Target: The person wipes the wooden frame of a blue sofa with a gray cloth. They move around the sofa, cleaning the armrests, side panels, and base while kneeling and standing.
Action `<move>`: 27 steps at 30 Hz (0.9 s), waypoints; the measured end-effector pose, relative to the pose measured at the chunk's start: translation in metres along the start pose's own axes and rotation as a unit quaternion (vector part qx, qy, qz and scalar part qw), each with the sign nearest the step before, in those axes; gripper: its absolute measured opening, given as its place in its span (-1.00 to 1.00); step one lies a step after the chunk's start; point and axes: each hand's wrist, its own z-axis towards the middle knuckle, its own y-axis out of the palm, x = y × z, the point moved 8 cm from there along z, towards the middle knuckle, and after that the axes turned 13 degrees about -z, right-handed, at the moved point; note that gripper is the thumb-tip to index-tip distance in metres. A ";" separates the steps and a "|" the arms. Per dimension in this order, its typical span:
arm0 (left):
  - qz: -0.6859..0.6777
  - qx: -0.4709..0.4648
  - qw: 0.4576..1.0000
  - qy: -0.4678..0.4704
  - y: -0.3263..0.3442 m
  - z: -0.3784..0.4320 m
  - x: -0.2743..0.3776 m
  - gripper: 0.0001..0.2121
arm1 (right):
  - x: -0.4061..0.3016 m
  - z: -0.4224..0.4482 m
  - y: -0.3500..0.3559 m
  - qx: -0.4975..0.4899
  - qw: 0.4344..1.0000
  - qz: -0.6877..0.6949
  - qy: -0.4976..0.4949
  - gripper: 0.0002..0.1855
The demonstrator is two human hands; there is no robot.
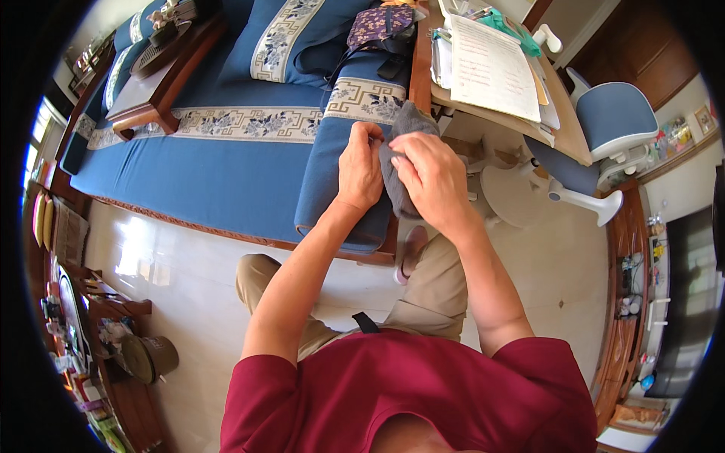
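Observation:
A dark grey fabric piece [401, 195], perhaps a cloth or a sock, is held in front of the sofa's blue padded arm [331, 187]. My right hand [435, 178] grips it from the right, thumb and fingers bent over its surface. Close against its left edge is my left hand [361, 172], fingers curled inward. The left fingertips are partly hidden, so whether they pinch the fabric cannot be told. Its upper end stands out beyond my right knuckles, and part of its right side is covered by that hand.
A wooden desk [575, 141] with stacked papers [493, 68] stands at the upper right, beside a blue-and-white chair [617, 119]. On the blue sofa [209, 175] are a low wooden table [164, 85] and a purple patterned bag [380, 25]. A bucket [148, 358] sits lower left.

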 end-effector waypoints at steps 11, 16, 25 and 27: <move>-0.069 0.065 0.993 -0.066 -0.014 -0.008 0.002 -0.79 | 0.059 0.013 0.032 0.041 0.993 -0.059 0.092 -0.64; -0.139 0.047 0.981 -0.126 -0.025 -0.020 -0.004 -0.75 | 0.016 -0.022 0.016 0.068 0.994 -0.047 0.069 -0.57; -0.034 -0.014 0.990 -0.133 -0.137 -0.146 0.040 -0.73 | -0.006 -0.093 0.019 0.212 0.971 -0.038 0.100 -0.21; 0.097 -0.020 0.980 -0.174 -0.185 -0.180 0.034 -0.75 | 0.000 -0.108 0.030 0.217 0.966 -0.005 0.139 -0.19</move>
